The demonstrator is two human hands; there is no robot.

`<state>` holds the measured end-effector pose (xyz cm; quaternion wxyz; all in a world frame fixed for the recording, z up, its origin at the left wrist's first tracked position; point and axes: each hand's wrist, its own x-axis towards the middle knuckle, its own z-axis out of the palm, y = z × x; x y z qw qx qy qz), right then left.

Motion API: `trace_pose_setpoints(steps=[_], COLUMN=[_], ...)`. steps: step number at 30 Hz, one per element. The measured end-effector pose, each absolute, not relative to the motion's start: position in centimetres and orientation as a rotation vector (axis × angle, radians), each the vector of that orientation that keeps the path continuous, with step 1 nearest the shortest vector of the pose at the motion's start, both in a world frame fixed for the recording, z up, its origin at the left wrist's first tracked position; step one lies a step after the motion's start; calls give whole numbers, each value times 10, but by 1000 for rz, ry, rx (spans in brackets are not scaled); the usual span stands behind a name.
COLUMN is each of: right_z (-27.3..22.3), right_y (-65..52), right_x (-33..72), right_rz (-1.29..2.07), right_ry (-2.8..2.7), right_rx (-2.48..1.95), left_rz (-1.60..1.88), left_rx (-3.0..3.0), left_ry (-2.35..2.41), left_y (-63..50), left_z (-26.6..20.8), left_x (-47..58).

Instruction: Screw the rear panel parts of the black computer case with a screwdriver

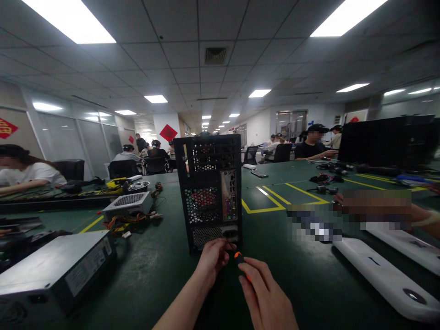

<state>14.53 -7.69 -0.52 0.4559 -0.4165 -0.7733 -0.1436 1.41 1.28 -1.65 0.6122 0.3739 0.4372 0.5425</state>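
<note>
A black computer case (213,179) stands upright on the green table with its rear panel facing me. At its bottom is a power supply (206,237) with a perforated face and a power socket. My right hand (266,293) grips a screwdriver (238,257) with a black and orange handle, its shaft pointing up and left toward the power supply's lower right. My left hand (213,259) is at the case's lower edge, fingers curled near the screwdriver's tip. Whatever those fingers may pinch is too small to make out.
To the left lie a large metal power supply (57,270) and another one (129,204) with bundled cables. White elongated devices (381,275) are on the right, near another person's blurred hand. Yellow tape (268,210) marks the table behind the case. Several people sit farther back.
</note>
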Motion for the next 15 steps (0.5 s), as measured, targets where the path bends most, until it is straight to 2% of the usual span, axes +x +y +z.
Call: trace_pose_setpoints(steps=[15], right_z=[-7], right_y=[-79], right_x=[148], right_rz=[-294], right_ry=[-1897], right_rx=[-1196], left_rz=[1278], left_rx=[889], left_ry=[1046], left_y=[5], left_z=[-9], left_x=[16])
